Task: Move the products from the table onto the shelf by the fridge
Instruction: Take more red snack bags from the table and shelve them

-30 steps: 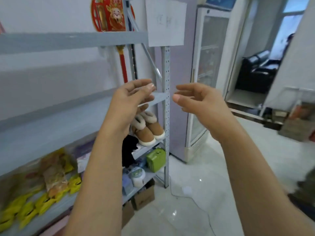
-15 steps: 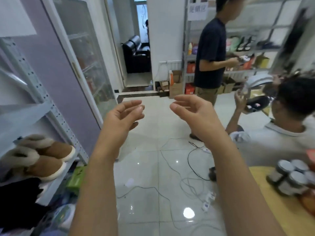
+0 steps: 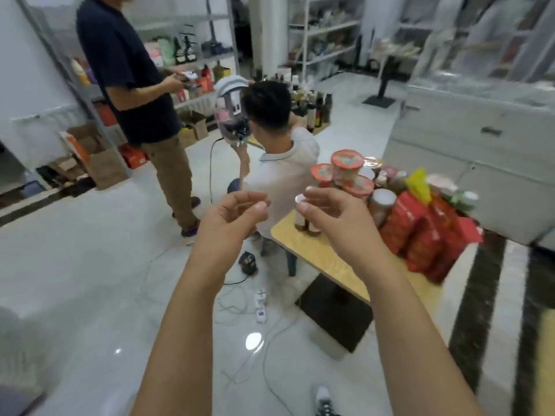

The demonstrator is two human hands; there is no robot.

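Head view has our left hand and right hand raised side by side in front of us. Both are empty, with fingers loosely curled and thumbs near the fingertips (no pinch on anything that we can make out). Just past the right fingertips stand two small bottles, upright at the near left corner of the table. Farther right along the near edge lean the red packets, with a jar and stacked red-lidded tubs behind them. So the products lie ahead and to the right, and we judge the right hand the nearer for a first reach. The shelf is out of view. A seated person sits just beyond the table's left edge.
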